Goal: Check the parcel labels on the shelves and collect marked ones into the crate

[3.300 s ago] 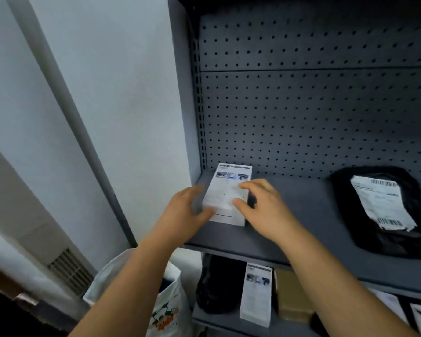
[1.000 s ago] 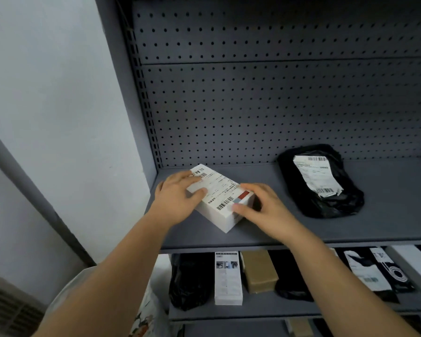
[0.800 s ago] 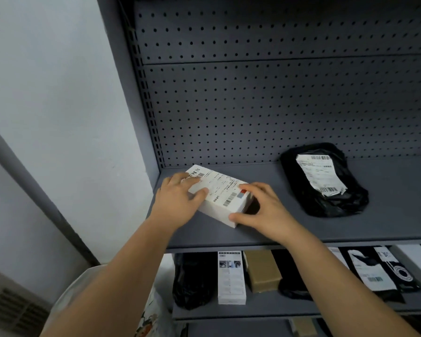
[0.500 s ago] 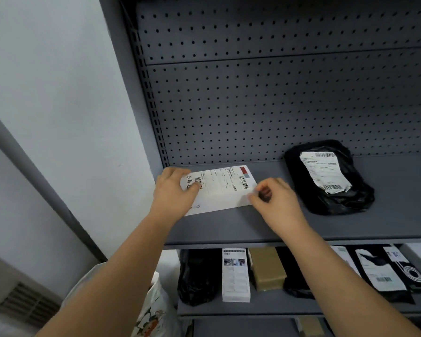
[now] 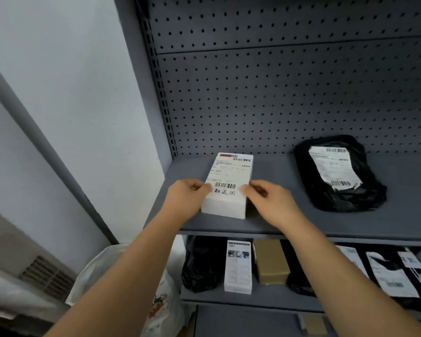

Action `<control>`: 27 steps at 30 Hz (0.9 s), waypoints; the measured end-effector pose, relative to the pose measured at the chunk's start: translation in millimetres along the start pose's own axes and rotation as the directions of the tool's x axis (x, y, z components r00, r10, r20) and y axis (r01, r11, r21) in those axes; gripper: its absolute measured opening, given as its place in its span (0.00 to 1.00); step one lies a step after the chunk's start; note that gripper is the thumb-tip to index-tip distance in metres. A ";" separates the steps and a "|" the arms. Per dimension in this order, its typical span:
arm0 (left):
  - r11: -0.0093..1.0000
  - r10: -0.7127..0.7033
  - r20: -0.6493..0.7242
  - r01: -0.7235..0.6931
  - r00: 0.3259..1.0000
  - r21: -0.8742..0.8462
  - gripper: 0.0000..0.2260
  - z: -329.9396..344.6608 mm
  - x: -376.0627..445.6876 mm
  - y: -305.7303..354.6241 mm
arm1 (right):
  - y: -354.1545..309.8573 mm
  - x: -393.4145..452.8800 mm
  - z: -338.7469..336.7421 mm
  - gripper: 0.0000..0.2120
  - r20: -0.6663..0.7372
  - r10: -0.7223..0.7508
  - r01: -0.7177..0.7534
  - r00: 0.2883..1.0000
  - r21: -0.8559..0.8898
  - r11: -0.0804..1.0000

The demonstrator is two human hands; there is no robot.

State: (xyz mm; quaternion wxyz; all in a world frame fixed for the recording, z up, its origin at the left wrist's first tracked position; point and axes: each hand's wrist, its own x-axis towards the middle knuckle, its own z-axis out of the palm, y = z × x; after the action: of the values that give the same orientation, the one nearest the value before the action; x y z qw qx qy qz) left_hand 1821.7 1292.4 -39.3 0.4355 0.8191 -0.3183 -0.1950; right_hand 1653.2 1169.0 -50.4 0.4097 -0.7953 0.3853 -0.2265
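A white box parcel (image 5: 229, 176) lies on the grey upper shelf (image 5: 289, 222), its shipping label facing up with barcodes, a red mark at the far end and handwritten characters near me. My left hand (image 5: 187, 200) grips its near left edge and my right hand (image 5: 270, 203) grips its near right edge. A black bag parcel (image 5: 370, 193) with a white label lies further right on the same shelf. No crate is in view.
The lower shelf (image 5: 253, 297) carries a black bag (image 5: 199, 263), an upright white box (image 5: 238, 266), a brown box (image 5: 271, 261) and several black-and-white packets (image 5: 387, 271). A printed white plastic bag (image 5: 161, 302) stands on the floor at the left. A perforated panel backs the shelving.
I turned the white box over, label up, then rotated it lengthwise away from me. Both hands now hold its near end.
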 end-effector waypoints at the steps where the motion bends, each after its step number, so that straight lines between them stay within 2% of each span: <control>1: 0.999 -0.016 0.022 0.017 1.000 -0.027 0.07 2.5 -2.5 0.8 | -1.0 -1.1 -3.5 0.17 0.026 0.006 -0.005 1.000 -0.039 0.999; 5: 0.992 -0.091 0.110 0.100 0.990 -0.082 0.09 9.3 -12.7 6.0 | 1.0 -3.1 -16.1 0.21 0.083 0.041 -0.026 0.996 -0.176 0.984; 10: 0.981 -0.092 0.086 0.105 0.992 -0.161 0.09 17.4 -21.5 11.3 | 5.0 -1.1 -19.5 0.23 0.157 0.026 -0.007 0.987 -0.120 0.993; 14: 0.982 -0.008 0.066 0.020 0.998 -0.188 0.12 21.6 -30.2 15.6 | 11.0 3.0 -24.6 0.16 0.165 -0.041 0.042 0.985 -0.002 0.999; 16: 0.972 0.038 0.042 -0.027 0.998 -0.235 0.14 21.8 -36.8 16.4 | 14.4 1.9 -27.0 0.14 0.164 -0.073 0.046 0.984 0.159 0.986; 18: 0.954 0.083 0.014 -0.076 0.996 -0.291 0.15 22.4 -45.5 18.4 | 13.4 -0.6 -29.3 0.18 0.176 -0.099 0.027 0.979 0.371 0.928; 20: 0.939 0.143 -0.039 -0.148 0.989 -0.311 0.16 22.4 -53.9 22.1 | 10.4 -3.7 -31.8 0.20 0.165 -0.147 0.045 0.975 0.502 0.864; 23: 0.903 0.232 -0.109 -0.256 0.967 -0.345 0.17 20.9 -62.6 28.5 | 5.2 -11.1 -36.8 0.21 0.131 -0.214 0.105 0.968 0.565 0.818; 27: 0.884 0.303 -0.133 -0.330 0.944 -0.332 0.17 16.5 -69.5 31.3 | 2.9 -18.2 -37.8 0.21 0.097 -0.230 0.123 0.968 0.619 0.776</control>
State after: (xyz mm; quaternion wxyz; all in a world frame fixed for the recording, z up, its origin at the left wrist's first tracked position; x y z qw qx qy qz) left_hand 1750.7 1317.6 -19.1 0.6121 0.6725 -0.3908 -0.1429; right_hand 1615.5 1164.5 -32.4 0.6509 -0.6701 0.1797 -0.3082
